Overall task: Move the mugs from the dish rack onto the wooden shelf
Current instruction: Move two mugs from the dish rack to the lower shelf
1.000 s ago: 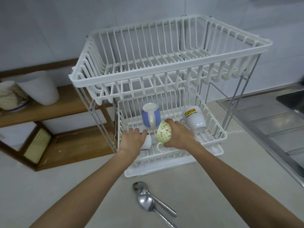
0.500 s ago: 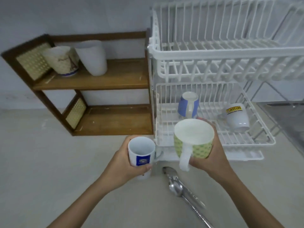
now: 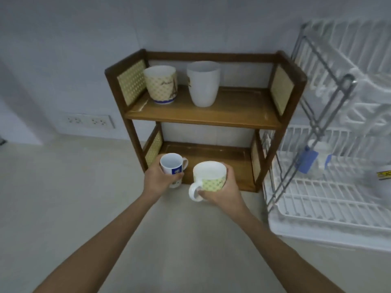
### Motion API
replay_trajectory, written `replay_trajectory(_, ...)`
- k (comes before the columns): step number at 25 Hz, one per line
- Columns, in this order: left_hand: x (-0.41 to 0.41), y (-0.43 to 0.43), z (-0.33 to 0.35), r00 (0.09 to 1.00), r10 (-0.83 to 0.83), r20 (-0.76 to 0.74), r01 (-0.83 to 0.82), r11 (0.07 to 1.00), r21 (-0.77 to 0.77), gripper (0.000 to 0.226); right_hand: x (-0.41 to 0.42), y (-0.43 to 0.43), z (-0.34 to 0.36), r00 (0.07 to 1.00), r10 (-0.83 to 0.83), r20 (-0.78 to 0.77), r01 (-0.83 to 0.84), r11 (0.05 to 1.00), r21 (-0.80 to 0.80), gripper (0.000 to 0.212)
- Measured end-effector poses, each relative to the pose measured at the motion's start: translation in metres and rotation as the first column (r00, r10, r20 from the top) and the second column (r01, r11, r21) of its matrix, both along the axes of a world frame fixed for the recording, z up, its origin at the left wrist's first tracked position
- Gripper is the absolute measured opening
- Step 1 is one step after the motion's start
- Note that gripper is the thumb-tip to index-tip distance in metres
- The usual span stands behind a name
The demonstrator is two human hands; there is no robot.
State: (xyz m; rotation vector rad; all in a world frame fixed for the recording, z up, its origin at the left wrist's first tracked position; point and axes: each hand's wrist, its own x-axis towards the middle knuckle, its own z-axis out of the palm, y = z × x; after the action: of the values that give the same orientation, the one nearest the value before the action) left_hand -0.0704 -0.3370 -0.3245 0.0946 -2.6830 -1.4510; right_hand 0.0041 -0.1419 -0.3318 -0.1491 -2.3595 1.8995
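Note:
My left hand (image 3: 157,179) grips a small white mug with a blue logo (image 3: 171,166), upright, just in front of the lower board of the wooden shelf (image 3: 203,119). My right hand (image 3: 222,190) holds a larger white mug with a green pattern (image 3: 209,177), upright, handle towards me, also at the lower board's front edge. At the right, the white dish rack (image 3: 330,199) has a blue-and-white mug (image 3: 311,157) in its lower tier, and a white mug with a yellow label (image 3: 385,176) shows at the frame edge.
On the shelf's upper board stand a patterned cream cup (image 3: 161,85) and a tall white cup (image 3: 203,83). The lower board (image 3: 213,157) lies bare behind the held mugs. A wall socket strip (image 3: 87,122) sits at the left. Pale countertop lies all around.
Both hands lifted their mugs out of the rack's lower tier and carried them left to the shelf's lower board. My view swung left; the spoons have left the frame.

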Motion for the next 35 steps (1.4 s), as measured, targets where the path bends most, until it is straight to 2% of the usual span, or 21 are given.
replay_trajectory(3, -0.047, -0.009, -0.016, 1.0, 0.022, 0.012, -0.021, 0.998, -0.067, 0.075, -0.066, -0.013, -0.014, 0.993, -0.114, 0.001, 0.114, 0.993, 0.003, 0.094)
replay_trajectory(6, -0.081, -0.008, -0.027, 0.999, 0.046, -0.019, -0.047, 0.998, -0.046, 0.073, -0.111, -0.013, -0.029, 0.976, -0.214, 0.04, 0.211, 0.975, 0.072, 0.098)
replay_trajectory(10, -0.108, -0.003, -0.041, 0.998, 0.069, -0.013, -0.07, 0.997, -0.043, 0.071, -0.142, -0.015, -0.048, 0.968, -0.25, 0.026, 0.245, 0.961, 0.128, 0.103)
replay_trajectory(18, -0.112, -0.006, -0.052, 0.999, 0.042, 0.023, -0.043, 0.999, 0.015, 0.077, -0.144, -0.012, -0.07, 0.967, -0.227, 0.114, 0.211, 0.968, 0.135, 0.107)
replay_trajectory(23, -0.096, -0.009, -0.035, 0.998, -0.022, 0.062, 0.024, 0.999, -0.031, 0.082, -0.126, -0.015, -0.053, 0.974, -0.175, 0.146, 0.161, 0.981, 0.104, 0.095)
replay_trajectory(26, -0.051, 0.004, -0.021, 0.989, -0.029, -0.143, 0.025, 0.999, -0.028, 0.067, -0.08, -0.018, -0.039, 0.953, -0.262, 0.153, 0.25, 0.964, 0.093, 0.077)
replay_trajectory(28, 0.001, 0.023, -0.019, 0.951, -0.11, -0.289, 0.114, 0.993, -0.004, 0.052, -0.022, -0.011, -0.033, 0.953, -0.302, 0.035, 0.29, 0.937, 0.195, 0.056)
replay_trajectory(31, 0.088, 0.065, -0.021, 0.884, -0.305, -0.353, 0.332, 0.943, 0.017, 0.03, 0.069, 0.014, -0.022, 0.919, -0.345, -0.191, 0.393, 0.848, 0.355, 0.036)
replay_trajectory(33, 0.13, 0.105, -0.02, 0.738, -0.496, -0.457, 0.556, 0.831, -0.003, 0.022, 0.111, 0.047, -0.011, 0.848, -0.454, -0.273, 0.528, 0.768, 0.362, 0.032)
replay_trajectory(35, 0.152, 0.148, -0.013, 0.529, -0.639, -0.559, 0.732, 0.676, -0.08, 0.022, 0.136, 0.088, 0.001, 0.772, -0.553, -0.313, 0.635, 0.681, 0.364, 0.033)
